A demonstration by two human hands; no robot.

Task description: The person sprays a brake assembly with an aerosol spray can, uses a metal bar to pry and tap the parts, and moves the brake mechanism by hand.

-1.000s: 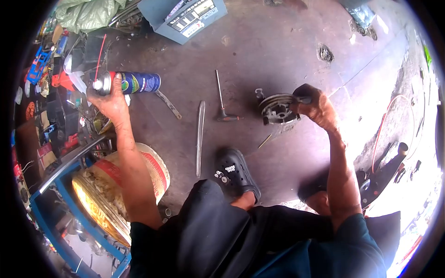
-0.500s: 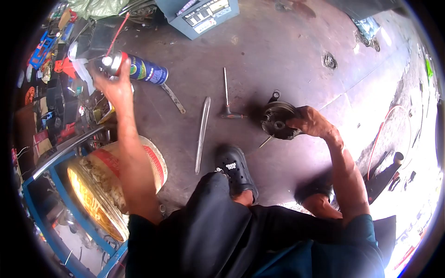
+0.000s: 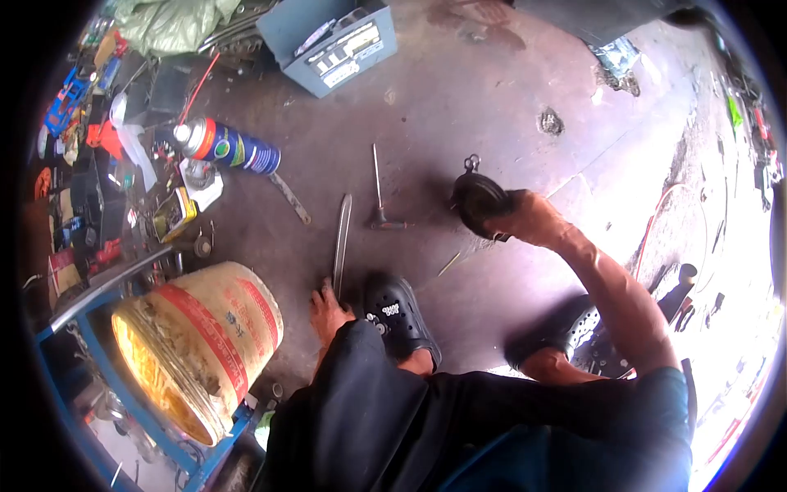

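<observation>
My right hand grips the edge of a round, dark metal brake plate, held tilted above the floor. A small arm with a ring end sticks up from its far side. My left hand is down beside my knee, with its fingers around the near end of a shiny metal tire lever. The hand covers that end of the lever. A blue spray can with a red straw is further up on the left, apart from both hands. Between the hands lies a T-handle wrench.
A tilted bucket rests by a blue metal frame at left. Tools and parts clutter the far left. A grey battery-style box stands at the back. A flat metal strip lies near the can. My black clogs are below.
My left hand has let go of the spray can and come down to the tire lever. My right hand still holds the brake plate, now turned more edge-on. The view has shifted slightly.
</observation>
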